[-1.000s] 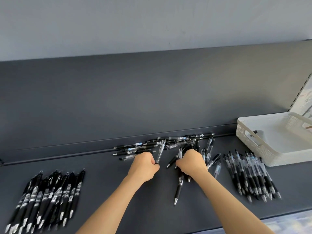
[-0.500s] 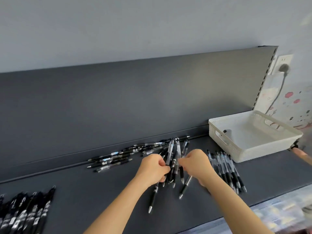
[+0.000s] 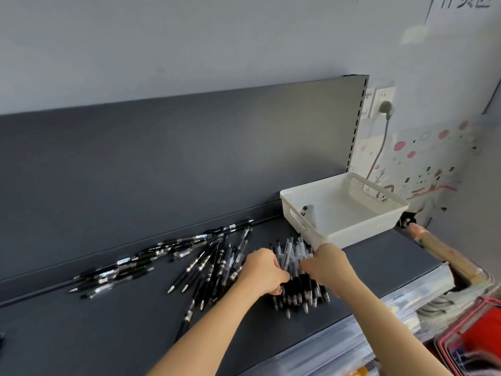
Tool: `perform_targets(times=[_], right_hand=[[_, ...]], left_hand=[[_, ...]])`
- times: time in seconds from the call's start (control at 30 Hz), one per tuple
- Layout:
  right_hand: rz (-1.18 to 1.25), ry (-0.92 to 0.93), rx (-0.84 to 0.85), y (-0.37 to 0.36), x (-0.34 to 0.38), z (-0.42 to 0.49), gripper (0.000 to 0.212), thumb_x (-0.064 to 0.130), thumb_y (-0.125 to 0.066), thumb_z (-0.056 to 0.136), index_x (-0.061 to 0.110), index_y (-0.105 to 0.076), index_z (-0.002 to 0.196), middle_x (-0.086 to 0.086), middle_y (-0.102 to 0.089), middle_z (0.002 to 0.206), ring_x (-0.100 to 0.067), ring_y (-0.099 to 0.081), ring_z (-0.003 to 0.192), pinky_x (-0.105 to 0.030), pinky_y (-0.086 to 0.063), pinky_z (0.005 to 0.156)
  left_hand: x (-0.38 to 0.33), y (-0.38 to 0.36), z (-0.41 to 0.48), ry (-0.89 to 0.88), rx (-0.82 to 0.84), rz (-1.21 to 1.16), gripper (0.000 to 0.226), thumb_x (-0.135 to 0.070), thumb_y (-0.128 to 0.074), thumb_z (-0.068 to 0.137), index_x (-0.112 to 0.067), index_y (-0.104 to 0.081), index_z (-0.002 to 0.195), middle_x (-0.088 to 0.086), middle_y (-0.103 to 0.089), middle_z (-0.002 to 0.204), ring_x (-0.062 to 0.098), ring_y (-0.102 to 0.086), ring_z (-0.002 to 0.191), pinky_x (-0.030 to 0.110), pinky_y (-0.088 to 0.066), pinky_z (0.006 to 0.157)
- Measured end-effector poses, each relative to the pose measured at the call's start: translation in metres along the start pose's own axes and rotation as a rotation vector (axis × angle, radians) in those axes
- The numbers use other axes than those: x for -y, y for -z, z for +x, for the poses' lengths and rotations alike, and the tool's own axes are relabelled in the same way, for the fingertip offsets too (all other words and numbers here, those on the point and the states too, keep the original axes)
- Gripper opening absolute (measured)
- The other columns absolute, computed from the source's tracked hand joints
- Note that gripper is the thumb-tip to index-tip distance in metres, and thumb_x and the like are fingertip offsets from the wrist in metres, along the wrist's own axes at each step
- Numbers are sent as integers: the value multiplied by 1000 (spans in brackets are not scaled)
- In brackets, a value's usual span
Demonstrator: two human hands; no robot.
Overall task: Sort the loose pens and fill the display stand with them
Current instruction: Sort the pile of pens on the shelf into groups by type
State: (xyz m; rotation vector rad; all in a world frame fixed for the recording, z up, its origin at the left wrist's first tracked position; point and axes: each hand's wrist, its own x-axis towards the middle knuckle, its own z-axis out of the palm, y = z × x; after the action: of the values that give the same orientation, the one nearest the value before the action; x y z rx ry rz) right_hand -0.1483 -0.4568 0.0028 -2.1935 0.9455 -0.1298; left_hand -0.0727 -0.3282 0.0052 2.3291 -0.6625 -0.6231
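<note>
Black and clear pens lie on the dark grey shelf (image 3: 108,335). A loose scatter of pens (image 3: 208,261) spreads across the middle, with more pens (image 3: 151,253) along the back ledge. To the right, a tidy pile of clear-barrelled pens (image 3: 301,291) lies in front of the white basket (image 3: 349,240). My left hand (image 3: 261,274) and my right hand (image 3: 326,263) meet over this pile. Both have curled fingers gripping a few clear pens (image 3: 290,257) between them. The pens' lower ends are hidden behind my hands.
The white basket holds one small dark item (image 3: 304,210). A wooden handle (image 3: 444,252) sticks out past the shelf's right end, with a red basket (image 3: 477,337) below it. A plug (image 3: 385,107) sits in the wall socket above. The shelf's front edge runs close under my forearms.
My hands lifted a few clear pens from the middle scatter and carried them right to the pile by the basket. The view swung right, so the sorted pile at far left is out of sight.
</note>
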Motion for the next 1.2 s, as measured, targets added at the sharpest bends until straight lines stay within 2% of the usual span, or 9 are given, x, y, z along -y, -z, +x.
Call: perform_targets(times=[0.23,0.37,0.53,0.67,0.77,0.83,0.97,1.1,1.2], right_hand=[[-14,9,30,-1,-6,7,43,17,-62,78,12,-26,56,-1,-29,49,-16,-27,43,-22,-22,44],[-70,70,-8,0,-5,6,45,20,-61,82,15,-25,55,2,-26,47,-15,-24,40,-21,-21,42],[-99,212,-30,-9,17,-10,35,16,-56,83,13,-32,58,-2,-32,51,-18,-29,48,-26,-30,49],[-161,325,103,-41,36,-40,20,19,-55,89,6,-55,73,-8,-57,66,-19,-47,56,-28,-45,53],[-263,345,185,-69,42,-51,13,17,-52,93,10,-51,81,-4,-56,72,-20,-50,60,-24,-41,49],[-384,344,158,-79,47,-49,4,11,-48,94,13,-51,92,-5,-61,84,-23,-56,69,-27,-43,53],[-585,343,107,-85,55,-41,28,-2,-44,91,11,-54,114,-7,-67,101,-27,-63,82,-31,-43,58],[-722,308,128,-81,56,-43,27,-6,-49,88,11,-61,104,-6,-68,98,-25,-67,87,-30,-46,59],[-617,281,107,-84,53,-45,14,5,-50,92,14,-58,86,-4,-64,84,-25,-59,72,-29,-46,58]], left_hand=[[3,-1,3,-16,-44,47,23,-27,-67,86,-7,-61,75,9,-66,66,12,-60,49,21,-53,57],[23,14,0,1,-126,109,14,-17,-60,89,-8,-64,80,7,-70,72,15,-65,59,29,-59,67],[55,40,-12,61,-225,241,14,-13,-57,87,-18,-60,75,-4,-65,78,15,-65,70,31,-55,65],[74,50,-26,87,-261,315,8,-17,-59,88,-19,-60,80,-5,-63,81,13,-61,69,30,-52,65],[84,53,-34,96,-265,304,9,-24,-62,88,-21,-59,80,-6,-62,79,12,-58,68,31,-51,66],[89,55,-37,91,-263,287,11,-27,-64,87,-23,-58,78,-8,-61,80,12,-57,68,31,-52,67],[94,58,-40,69,-250,291,9,-27,-64,87,-24,-58,80,-9,-62,87,12,-61,78,31,-51,70],[96,60,-41,46,-234,287,8,-23,-64,87,-25,-59,81,-10,-62,87,13,-62,83,33,-55,76],[95,60,-39,14,-233,268,9,-21,-62,89,-21,-61,80,-7,-65,81,14,-64,78,36,-57,75]])
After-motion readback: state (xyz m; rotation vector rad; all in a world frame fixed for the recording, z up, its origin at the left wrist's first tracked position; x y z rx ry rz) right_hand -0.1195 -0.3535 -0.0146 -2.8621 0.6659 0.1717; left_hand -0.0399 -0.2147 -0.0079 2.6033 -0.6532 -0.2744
